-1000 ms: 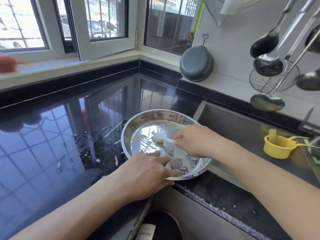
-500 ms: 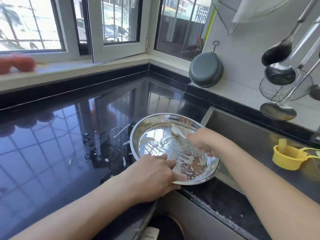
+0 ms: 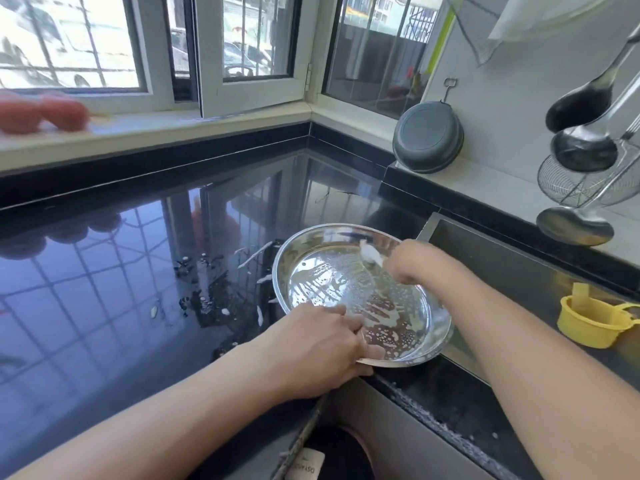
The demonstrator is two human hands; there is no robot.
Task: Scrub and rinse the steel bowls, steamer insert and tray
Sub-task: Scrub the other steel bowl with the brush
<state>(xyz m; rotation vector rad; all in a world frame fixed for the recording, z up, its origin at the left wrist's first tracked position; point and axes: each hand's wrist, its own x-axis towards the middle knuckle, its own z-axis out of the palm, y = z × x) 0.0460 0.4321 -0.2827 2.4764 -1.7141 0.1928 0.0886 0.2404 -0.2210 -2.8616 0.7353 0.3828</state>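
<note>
A round steel tray with a raised rim lies on the black counter beside the sink, its inside covered with soap foam. My left hand grips its near rim, fingers over the edge and thumb beneath. My right hand holds a white brush whose head touches the tray's far inner side; the hand is motion-blurred.
The dark sink lies to the right with a yellow plastic cup in it. A grey pan leans on the back ledge. Ladles and a wire skimmer hang at right. Foam flecks dot the counter left of the tray.
My right hand has swept the brush from the tray's middle to its far side. My left hand has kept its hold on the near rim. The camera has tilted a little.
</note>
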